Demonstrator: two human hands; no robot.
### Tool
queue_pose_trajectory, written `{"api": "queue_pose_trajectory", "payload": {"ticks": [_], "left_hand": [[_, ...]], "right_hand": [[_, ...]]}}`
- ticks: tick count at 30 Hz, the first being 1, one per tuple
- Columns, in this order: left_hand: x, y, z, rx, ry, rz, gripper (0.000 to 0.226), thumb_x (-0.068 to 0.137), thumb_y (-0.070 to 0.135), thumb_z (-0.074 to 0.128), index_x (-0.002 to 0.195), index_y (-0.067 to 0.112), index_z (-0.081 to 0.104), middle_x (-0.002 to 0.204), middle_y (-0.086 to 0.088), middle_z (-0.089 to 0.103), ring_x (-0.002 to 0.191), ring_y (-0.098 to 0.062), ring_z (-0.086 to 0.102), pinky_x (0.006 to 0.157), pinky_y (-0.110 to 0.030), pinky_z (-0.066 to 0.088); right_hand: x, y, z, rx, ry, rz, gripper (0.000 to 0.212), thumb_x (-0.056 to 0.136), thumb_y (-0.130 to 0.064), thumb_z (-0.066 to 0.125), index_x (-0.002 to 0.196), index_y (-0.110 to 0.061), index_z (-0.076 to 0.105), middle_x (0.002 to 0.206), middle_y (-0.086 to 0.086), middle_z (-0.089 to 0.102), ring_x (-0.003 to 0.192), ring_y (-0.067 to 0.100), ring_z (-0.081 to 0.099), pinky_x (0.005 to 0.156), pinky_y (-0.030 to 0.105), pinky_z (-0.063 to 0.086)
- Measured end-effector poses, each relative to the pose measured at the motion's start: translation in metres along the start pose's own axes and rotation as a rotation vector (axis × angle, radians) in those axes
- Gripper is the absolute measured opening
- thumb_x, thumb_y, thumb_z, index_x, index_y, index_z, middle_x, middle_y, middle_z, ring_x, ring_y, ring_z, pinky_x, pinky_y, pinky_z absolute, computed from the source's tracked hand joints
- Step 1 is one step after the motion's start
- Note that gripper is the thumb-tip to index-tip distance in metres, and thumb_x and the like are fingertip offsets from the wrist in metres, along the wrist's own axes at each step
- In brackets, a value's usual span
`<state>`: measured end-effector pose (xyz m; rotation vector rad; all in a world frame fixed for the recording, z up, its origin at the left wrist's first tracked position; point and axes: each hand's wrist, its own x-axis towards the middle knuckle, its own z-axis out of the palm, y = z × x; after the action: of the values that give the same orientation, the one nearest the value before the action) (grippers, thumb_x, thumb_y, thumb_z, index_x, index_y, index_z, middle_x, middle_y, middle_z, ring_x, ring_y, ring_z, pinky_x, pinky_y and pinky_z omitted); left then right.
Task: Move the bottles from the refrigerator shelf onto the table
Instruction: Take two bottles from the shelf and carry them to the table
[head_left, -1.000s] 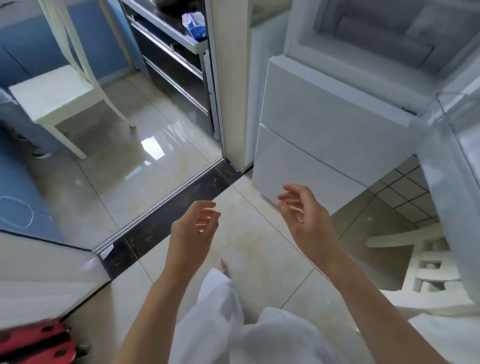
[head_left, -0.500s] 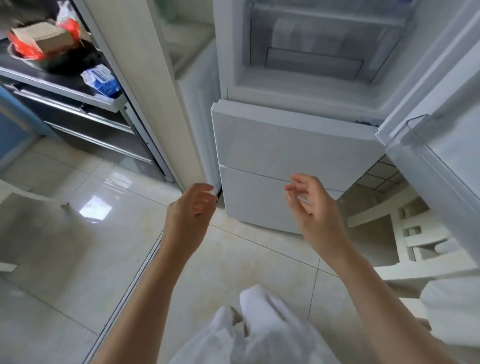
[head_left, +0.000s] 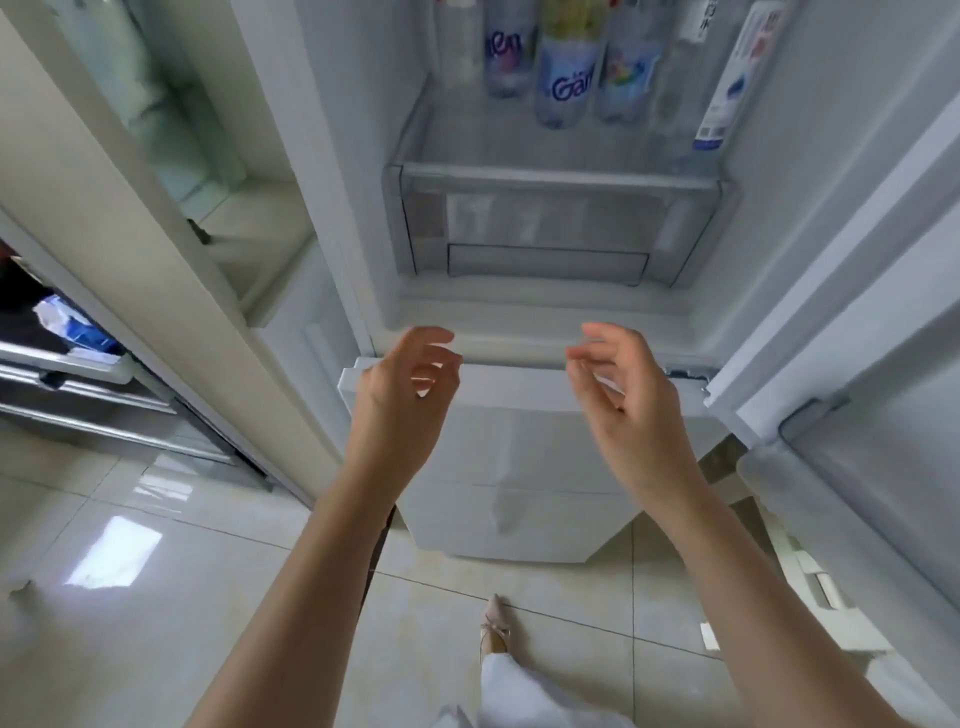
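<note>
**Both hands raised and empty before the open refrigerator**

While both arms reach forward in the middle of the frame, the left hand (head_left: 402, 387) and the right hand (head_left: 626, 395) hang in the air in front of the open refrigerator (head_left: 841, 156), and neither one touches anything. The fingers of each hand are loosely curled and a little spread, with the palms turned toward each other; they hold nothing.

At the top centre of the frame the bottles (head_left: 563, 78) stand upright, close side by side, on the refrigerator shelf (head_left: 561, 179). They are clear plastic with coloured labels, and only their lower parts are inside the frame. A taller bottle with a white label (head_left: 727, 88) stands at the right end of the row. Well below the bottles, the hands are level with the top edge of the white lower drawer front (head_left: 519, 441).

Just under the shelf sits a transparent crisper drawer (head_left: 545, 234). On the right side of the frame is the open refrigerator door (head_left: 883, 467). At the bottom, one pointed shoe (head_left: 496, 621) stands on the glossy tiled floor (head_left: 156, 597).
</note>
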<state>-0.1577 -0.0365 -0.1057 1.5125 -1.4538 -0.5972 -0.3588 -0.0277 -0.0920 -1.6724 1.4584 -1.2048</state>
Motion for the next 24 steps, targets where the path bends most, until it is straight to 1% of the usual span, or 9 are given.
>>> {"api": "queue_pose_trajectory", "payload": {"ticks": [2, 4, 7, 11, 13, 15, 19, 21, 24], "left_hand": [[0.026, 0.007, 0.011, -0.005, 0.005, 0.026, 0.019, 0.090, 0.009, 0.062, 0.106, 0.020, 0.063, 0.088, 0.009, 0.072, 0.078, -0.007, 0.067, 0.075, -0.018, 0.054], [0.054, 0.014, 0.022, -0.027, 0.024, 0.042, 0.019, 0.090, 0.009, 0.062, 0.106, 0.019, 0.063, 0.089, 0.009, 0.072, 0.081, -0.009, 0.068, 0.076, -0.020, 0.054], [0.091, 0.027, 0.033, -0.063, 0.071, 0.048, 0.017, 0.090, 0.010, 0.062, 0.105, 0.019, 0.064, 0.088, 0.010, 0.071, 0.083, -0.007, 0.067, 0.077, -0.016, 0.052], [0.138, 0.043, 0.045, -0.108, 0.108, 0.097, 0.017, 0.088, 0.008, 0.061, 0.102, 0.017, 0.064, 0.085, 0.011, 0.070, 0.078, -0.007, 0.066, 0.072, -0.012, 0.050], [0.163, 0.048, 0.053, -0.140, 0.096, 0.094, 0.021, 0.087, 0.006, 0.059, 0.101, 0.022, 0.063, 0.085, 0.013, 0.068, 0.077, -0.005, 0.065, 0.072, -0.011, 0.049], [0.189, 0.053, 0.063, -0.202, 0.079, 0.078, 0.027, 0.086, 0.004, 0.058, 0.099, 0.027, 0.061, 0.086, 0.012, 0.067, 0.078, -0.007, 0.063, 0.073, -0.016, 0.048], [0.236, 0.062, 0.082, -0.232, 0.063, 0.098, 0.028, 0.085, 0.005, 0.062, 0.109, 0.019, 0.060, 0.098, 0.004, 0.066, 0.087, -0.015, 0.063, 0.074, -0.020, 0.050], [0.262, 0.065, 0.092, -0.218, 0.063, 0.109, 0.035, 0.084, 0.009, 0.066, 0.117, 0.016, 0.058, 0.107, 0.003, 0.063, 0.094, -0.018, 0.061, 0.079, -0.021, 0.050], [0.300, 0.065, 0.108, -0.200, 0.071, 0.118, 0.048, 0.081, 0.012, 0.072, 0.125, 0.014, 0.052, 0.119, 0.002, 0.058, 0.102, -0.018, 0.058, 0.088, -0.032, 0.051]], "right_hand": [[0.027, -0.001, 0.000, 0.021, 0.056, -0.005, 0.033, 0.094, -0.024, 0.057, 0.126, -0.018, 0.050, 0.109, -0.009, 0.064, 0.104, -0.002, 0.059, 0.091, 0.024, 0.051], [0.057, -0.003, -0.001, 0.043, 0.109, -0.014, 0.034, 0.094, -0.023, 0.057, 0.127, -0.017, 0.051, 0.109, -0.007, 0.065, 0.103, 0.000, 0.060, 0.090, 0.027, 0.051], [0.100, -0.007, -0.003, 0.057, 0.181, -0.041, 0.035, 0.094, -0.023, 0.058, 0.127, -0.015, 0.051, 0.108, -0.003, 0.064, 0.104, 0.007, 0.062, 0.089, 0.036, 0.052], [0.150, -0.011, -0.007, 0.048, 0.297, -0.058, 0.036, 0.092, -0.022, 0.060, 0.125, -0.012, 0.051, 0.106, -0.001, 0.064, 0.100, 0.012, 0.063, 0.086, 0.041, 0.052], [0.172, -0.013, -0.009, 0.038, 0.334, -0.070, 0.037, 0.091, -0.022, 0.061, 0.125, -0.009, 0.052, 0.106, 0.002, 0.065, 0.099, 0.015, 0.064, 0.087, 0.043, 0.052], [0.195, -0.013, -0.011, 0.034, 0.359, -0.060, 0.038, 0.091, -0.022, 0.061, 0.125, -0.008, 0.051, 0.109, 0.004, 0.065, 0.102, 0.016, 0.064, 0.089, 0.042, 0.052], [0.238, -0.014, -0.015, 0.040, 0.360, -0.015, 0.041, 0.091, -0.022, 0.061, 0.129, -0.011, 0.047, 0.119, 0.004, 0.060, 0.112, 0.015, 0.059, 0.094, 0.040, 0.049], [0.262, -0.011, -0.013, 0.037, 0.371, -0.025, 0.046, 0.090, -0.021, 0.061, 0.132, -0.010, 0.045, 0.127, 0.006, 0.056, 0.118, 0.016, 0.055, 0.099, 0.042, 0.047], [0.296, -0.006, -0.009, -0.019, 0.417, -0.032, 0.053, 0.089, -0.023, 0.062, 0.136, -0.008, 0.042, 0.133, 0.007, 0.052, 0.122, 0.019, 0.052, 0.102, 0.043, 0.045]]}}
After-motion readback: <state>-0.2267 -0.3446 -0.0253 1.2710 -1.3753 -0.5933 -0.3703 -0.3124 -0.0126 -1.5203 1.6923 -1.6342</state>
